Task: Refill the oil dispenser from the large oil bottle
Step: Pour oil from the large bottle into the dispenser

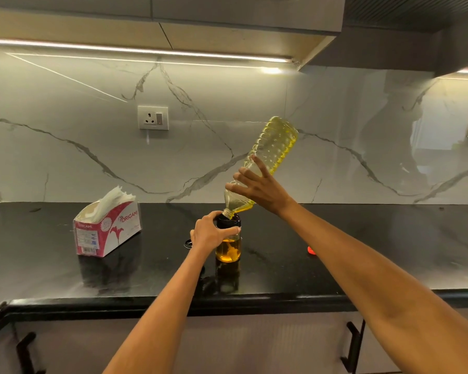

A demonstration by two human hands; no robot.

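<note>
A small glass oil dispenser with a black collar stands on the black counter, holding amber oil in its lower part. My left hand grips its neck from the left. My right hand holds the large clear oil bottle, full of yellow oil, tilted steeply with its base up to the right. The bottle's open mouth sits at the dispenser's top opening. My right forefinger sticks out along the bottle.
A red bottle cap lies on the counter to the right of the dispenser. A black lid shows just left of my left wrist. A pink and white tissue box stands at the left. The marble wall has a socket.
</note>
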